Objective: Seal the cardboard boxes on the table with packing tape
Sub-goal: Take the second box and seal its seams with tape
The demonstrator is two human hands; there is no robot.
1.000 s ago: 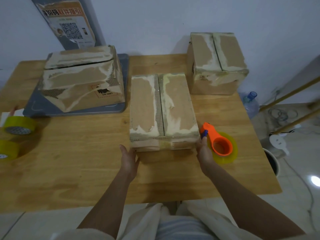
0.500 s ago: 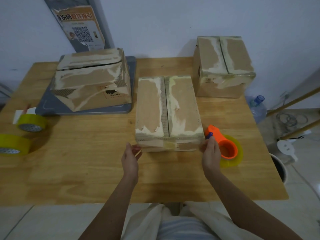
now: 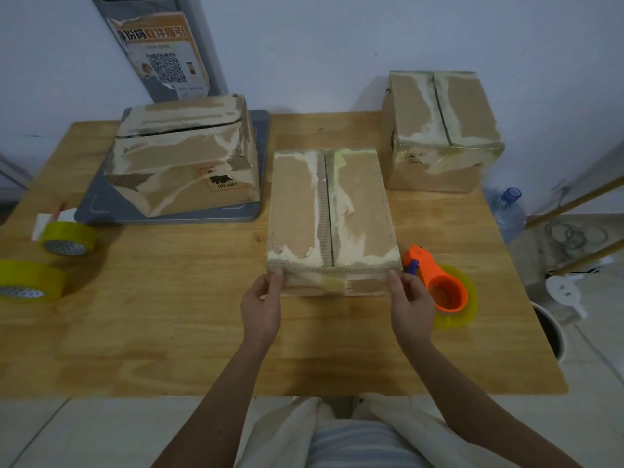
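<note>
Gripping the near corners of the middle cardboard box (image 3: 329,214), the left hand (image 3: 261,307) curls its fingers round the near left corner and the right hand (image 3: 410,304) round the near right one, the hands held apart by the box's width. This flat, oblong box lies at the middle of the wooden worktop (image 3: 169,315); its brown skin is torn away in pale, ragged patches, and corrugated ribbing shows along the seam where its two top flaps meet. Just right of it, close beside the right hand, lies an orange plastic tape dispenser (image 3: 435,282) loaded with a clear yellowish roll. A crumpled, dented box (image 3: 184,157) sits far left on a grey tray (image 3: 169,216), and a squarer, scuffed box (image 3: 439,130) stands far right. Two glossy yellow tape rolls (image 3: 67,238) rest at the left edge.
</note>
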